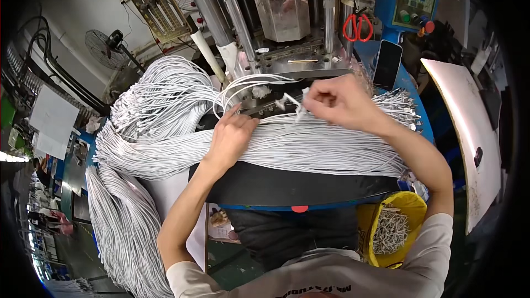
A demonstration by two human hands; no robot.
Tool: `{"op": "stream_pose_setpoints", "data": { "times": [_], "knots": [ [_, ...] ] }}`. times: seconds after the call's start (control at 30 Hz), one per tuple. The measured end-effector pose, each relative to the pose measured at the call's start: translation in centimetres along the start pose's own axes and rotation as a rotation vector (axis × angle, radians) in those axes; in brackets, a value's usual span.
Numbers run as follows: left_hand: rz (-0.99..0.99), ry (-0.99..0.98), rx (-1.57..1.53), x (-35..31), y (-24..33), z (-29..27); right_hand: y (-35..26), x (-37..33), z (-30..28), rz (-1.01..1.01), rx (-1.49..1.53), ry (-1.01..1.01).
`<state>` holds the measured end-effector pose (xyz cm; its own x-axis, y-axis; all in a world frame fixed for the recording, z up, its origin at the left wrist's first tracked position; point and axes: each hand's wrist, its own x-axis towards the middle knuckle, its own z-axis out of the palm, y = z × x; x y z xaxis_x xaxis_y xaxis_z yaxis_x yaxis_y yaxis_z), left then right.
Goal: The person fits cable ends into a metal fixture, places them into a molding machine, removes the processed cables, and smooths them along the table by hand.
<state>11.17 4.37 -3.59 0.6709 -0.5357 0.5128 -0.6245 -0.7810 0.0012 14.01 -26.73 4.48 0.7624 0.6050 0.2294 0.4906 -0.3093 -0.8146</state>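
Observation:
My left hand (231, 135) lies over a thick bundle of white cables (309, 149), its fingers curled by a few loose cables (248, 81) that arch toward the machine. What its fingertips grip is partly hidden. My right hand (342, 102) is closed in a pinch, slightly blurred, above the right part of the bundle. At its fingertips is a small branched white plastic piece (295, 106), similar to a sprue. Behind both hands stands the metal bed (303, 65) of an upright press.
More white cables pile up at the left (160, 94) and hang off the table (124, 232). A yellow container (411, 201) of small white pieces is near my right elbow. Red-handled scissors (358, 27), a phone (388, 65) and a blue control box (411, 0) stand at the back right.

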Motion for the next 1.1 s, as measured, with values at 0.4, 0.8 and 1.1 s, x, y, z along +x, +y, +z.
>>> {"op": "stream_pose_setpoints", "data": {
  "times": [0.4,0.8,1.1],
  "knots": [
    [-0.183,-0.195,-0.386,2.5,-1.1,-0.9,6.8,2.0,5.9,-0.272,-0.51,-0.082],
    [-0.275,-0.158,-0.42,5.5,7.7,-1.1,6.6,-2.7,4.0,-0.095,-0.943,0.027],
    [-0.801,0.191,-1.073,-1.0,1.6,-6.3,6.8,-6.5,2.3,-0.173,-0.867,0.168]
  ]
}}
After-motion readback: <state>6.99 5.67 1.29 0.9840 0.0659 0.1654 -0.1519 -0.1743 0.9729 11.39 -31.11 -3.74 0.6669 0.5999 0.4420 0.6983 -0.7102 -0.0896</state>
